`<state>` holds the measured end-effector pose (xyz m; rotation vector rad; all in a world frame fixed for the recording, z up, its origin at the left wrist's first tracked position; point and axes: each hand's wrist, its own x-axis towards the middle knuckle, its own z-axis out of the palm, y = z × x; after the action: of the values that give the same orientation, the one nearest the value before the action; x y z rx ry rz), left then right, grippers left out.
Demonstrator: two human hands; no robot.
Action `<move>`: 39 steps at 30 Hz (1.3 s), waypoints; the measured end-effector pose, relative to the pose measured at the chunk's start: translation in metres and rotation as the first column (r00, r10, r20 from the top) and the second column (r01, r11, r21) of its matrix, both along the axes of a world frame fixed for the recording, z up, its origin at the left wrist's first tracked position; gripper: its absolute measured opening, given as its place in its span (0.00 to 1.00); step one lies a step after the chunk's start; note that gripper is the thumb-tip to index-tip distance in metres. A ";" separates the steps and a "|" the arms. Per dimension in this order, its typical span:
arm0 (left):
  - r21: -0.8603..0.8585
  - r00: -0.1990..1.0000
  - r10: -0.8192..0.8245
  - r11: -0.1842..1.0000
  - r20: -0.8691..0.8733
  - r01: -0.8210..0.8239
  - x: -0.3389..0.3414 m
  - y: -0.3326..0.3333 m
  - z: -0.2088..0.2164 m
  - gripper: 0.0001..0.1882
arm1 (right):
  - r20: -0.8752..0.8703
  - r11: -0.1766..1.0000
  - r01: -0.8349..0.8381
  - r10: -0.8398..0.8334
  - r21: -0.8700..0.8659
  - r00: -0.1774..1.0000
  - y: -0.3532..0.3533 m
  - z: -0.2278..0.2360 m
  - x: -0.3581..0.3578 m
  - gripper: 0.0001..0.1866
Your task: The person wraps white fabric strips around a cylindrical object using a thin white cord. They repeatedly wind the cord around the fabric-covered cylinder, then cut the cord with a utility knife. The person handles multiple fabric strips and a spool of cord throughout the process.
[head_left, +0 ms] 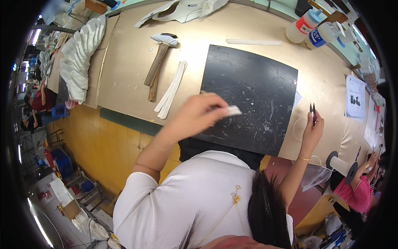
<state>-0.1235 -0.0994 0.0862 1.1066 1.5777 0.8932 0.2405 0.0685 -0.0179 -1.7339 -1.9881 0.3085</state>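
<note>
White strip [233, 110]: you hold this small piece between the fingertips of your left hand [198, 113], pinched narrow, just over the near left part of the black mat [253, 91]. I cannot tell if the strip touches the mat or hangs a little above it. Your right hand [311, 132] is raised at the right edge of the mat and it is closed around small snips [313, 112], with the two dark points standing up above your fingers.

What could go wrong, in my judgement: the strip is thin and held only at its end, so it may slip from your fingertips and fall on the mat. The points of the snips are bare and point upward, near the thin thread [296, 128] that loops beside your right wrist; a careless turn could catch this thread or scratch your other hand when the two hands come together. The hammer [157, 66] and the loose white strips [171, 89] lie well apart on the table [124, 62], to the left of the mat, so I think they are not in the way.

For containers: two plastic bottles [313, 29] with caps lie at the far right of the table, touching each other. Their walls are not clear and I cannot tell what is inside or how full they are. A spool [342, 166] stands near your right elbow.
</note>
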 end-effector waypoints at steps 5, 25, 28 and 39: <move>-0.212 0.899 0.432 0.874 -0.071 -0.437 -0.068 -0.019 0.002 0.10 | 0.105 0.999 -0.030 0.027 0.022 0.994 0.023 0.003 -0.031 0.17; 0.154 0.661 0.019 0.977 -0.750 0.146 -0.086 0.229 -0.140 0.19 | -0.171 0.985 0.124 -0.144 -0.122 0.975 -0.019 0.002 0.021 0.12; 0.069 0.763 -0.070 0.986 -0.642 0.149 -0.083 0.239 -0.138 0.14 | -0.108 0.994 0.063 -0.072 -0.085 0.992 -0.034 -0.021 0.022 0.13; 0.086 0.919 0.218 0.962 0.328 -0.259 -0.085 0.191 -0.088 0.13 | -0.016 0.995 0.085 -0.086 -0.053 0.996 -0.045 -0.011 -0.019 0.10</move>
<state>-0.2080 0.0913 -0.0019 0.8152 1.4186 1.2847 0.2214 0.0234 -0.0293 -1.8369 -1.9026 0.3486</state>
